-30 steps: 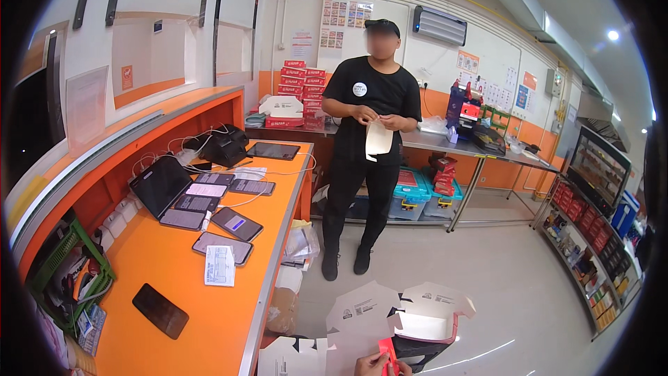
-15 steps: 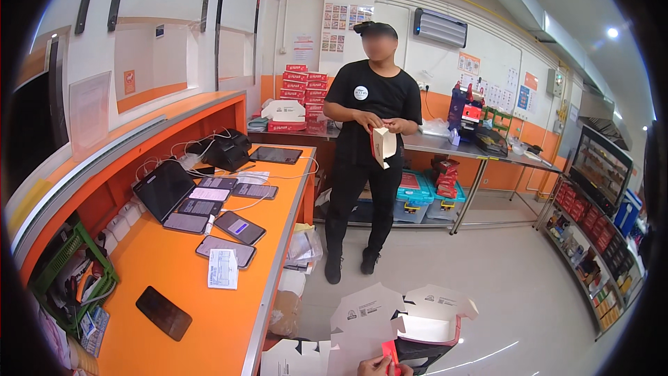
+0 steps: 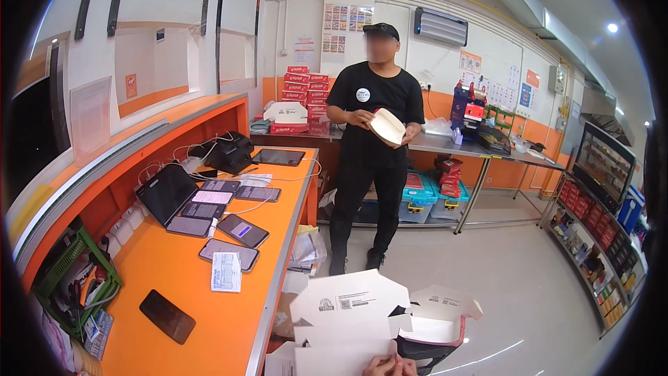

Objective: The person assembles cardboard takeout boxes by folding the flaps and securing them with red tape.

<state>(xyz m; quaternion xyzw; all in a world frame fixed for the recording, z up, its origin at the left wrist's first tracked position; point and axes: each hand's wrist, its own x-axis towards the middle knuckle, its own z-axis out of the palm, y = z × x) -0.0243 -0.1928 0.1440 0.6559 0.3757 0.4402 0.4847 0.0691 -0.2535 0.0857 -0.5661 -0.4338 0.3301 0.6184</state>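
Observation:
At the lower edge, my left hand (image 3: 378,365) and my right hand (image 3: 403,366) are close together, fingers closed on the edge of a partly folded cardboard box (image 3: 334,361). Its pale inside faces me, and its wide flap (image 3: 350,302) with small dark print stands up beyond my hands. My fingertips are partly cut off by the picture's edge. Just to the right, a second cardboard box (image 3: 437,329) sits open, pale inside and red outside, on something dark.
An orange counter (image 3: 278,264) on the left holds several phones, a laptop (image 3: 167,191), a tablet and a paper slip (image 3: 227,271). Ahead, a person (image 3: 376,118) holds another open box (image 3: 387,127). Red boxes (image 3: 296,97) are stacked behind; a shelf rack (image 3: 591,251) stands right.
The box in my hands has turned: its printed flap has swung up and left, and the red part by my fingers is out of sight. The person opposite has tilted their box, showing its inside.

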